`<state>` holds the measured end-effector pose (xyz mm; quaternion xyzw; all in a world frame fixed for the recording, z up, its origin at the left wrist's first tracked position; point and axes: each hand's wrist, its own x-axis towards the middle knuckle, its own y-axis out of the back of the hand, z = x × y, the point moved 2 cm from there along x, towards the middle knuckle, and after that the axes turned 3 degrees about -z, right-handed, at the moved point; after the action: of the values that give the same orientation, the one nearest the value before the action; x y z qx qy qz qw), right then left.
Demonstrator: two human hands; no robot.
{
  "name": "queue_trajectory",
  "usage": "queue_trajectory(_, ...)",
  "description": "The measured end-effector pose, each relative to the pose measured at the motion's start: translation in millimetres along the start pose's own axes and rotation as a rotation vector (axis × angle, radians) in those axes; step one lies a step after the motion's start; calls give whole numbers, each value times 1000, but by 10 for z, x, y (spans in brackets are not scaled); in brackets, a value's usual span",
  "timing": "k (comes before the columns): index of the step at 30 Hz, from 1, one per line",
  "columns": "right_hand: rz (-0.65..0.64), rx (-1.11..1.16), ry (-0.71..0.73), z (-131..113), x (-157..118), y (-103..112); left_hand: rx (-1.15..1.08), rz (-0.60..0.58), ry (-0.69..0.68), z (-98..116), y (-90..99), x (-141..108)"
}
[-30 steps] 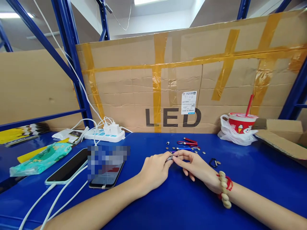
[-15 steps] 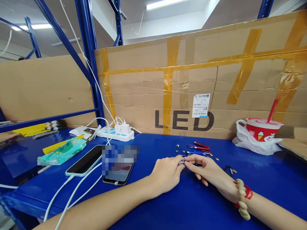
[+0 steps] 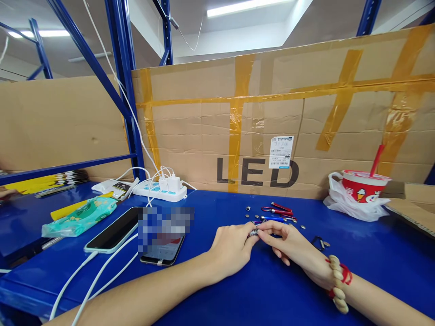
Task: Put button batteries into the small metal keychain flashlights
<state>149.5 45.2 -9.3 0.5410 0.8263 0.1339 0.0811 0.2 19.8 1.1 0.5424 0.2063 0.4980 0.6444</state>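
My left hand [image 3: 233, 249] is closed round a small silvery metal part [image 3: 253, 232] near the middle of the blue table. The fingertips of my right hand [image 3: 283, 240] pinch the right end of the same part, so both hands meet at it. Just beyond my fingers lie red metal pieces [image 3: 277, 211], a blue one [image 3: 273, 218] and several small round discs. A dark clip-like piece [image 3: 318, 243] rests to the right of my right hand, beside another disc.
On the left are a phone [image 3: 113, 230], a second phone [image 3: 163, 250] with cables, a green packet [image 3: 81, 215] and a power strip [image 3: 175, 194]. A red cup [image 3: 363, 186] in a plastic bag stands at the back right, before cardboard [image 3: 197, 136].
The whole view has shifted slightly, with table items appearing a little further left. Both hands keep their grip on the small metal part.
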Motion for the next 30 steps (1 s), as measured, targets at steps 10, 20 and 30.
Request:
queue_trajectory(10,28,14,19,17,4,-12,-67,30,-51,-13,-22,33)
queue_trajectory(20,43,20,19,20,-14,9,-220,4,-75,-34,-35,48)
queue_trajectory(30,10,-36,-18,-42,-47,-3,-261,-60,-98,-17,-22,25)
